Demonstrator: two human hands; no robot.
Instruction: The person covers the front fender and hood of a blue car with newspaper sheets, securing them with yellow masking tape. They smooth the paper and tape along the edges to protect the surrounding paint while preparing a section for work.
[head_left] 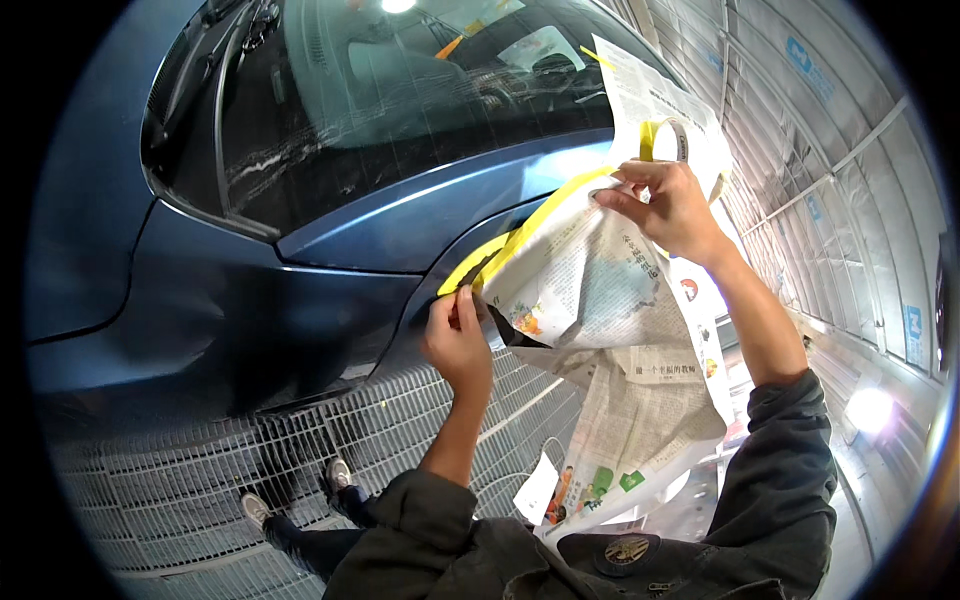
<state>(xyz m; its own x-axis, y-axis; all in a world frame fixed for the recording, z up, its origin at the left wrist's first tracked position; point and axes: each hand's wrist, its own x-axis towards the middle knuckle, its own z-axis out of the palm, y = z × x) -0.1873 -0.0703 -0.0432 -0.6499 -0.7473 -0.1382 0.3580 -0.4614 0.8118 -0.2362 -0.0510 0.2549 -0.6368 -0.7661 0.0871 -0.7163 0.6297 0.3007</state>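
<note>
Newspaper sheets [640, 300] hang beside a dark blue car [330, 310], edged with yellow masking tape [545, 212] that runs along the bodywork below the side window. My left hand [460, 335] pinches the lower left end of the tape near the wheel arch. Higher and to the right, my right hand [668, 205] is closed on the top edge of the newspaper by the tape. Just above it a roll of yellow tape [680, 140] rests against another newspaper sheet [640, 90]. The fingertips of both hands are partly hidden.
The car's windshield [390, 90] and windows spread across the top. Under the car lies a metal grating floor [180, 500], with my shoes [255, 508] at lower left. A silvery panelled wall [800, 130] with a bright lamp [868, 410] stands on the right. A white tag [537, 490] hangs near my waist.
</note>
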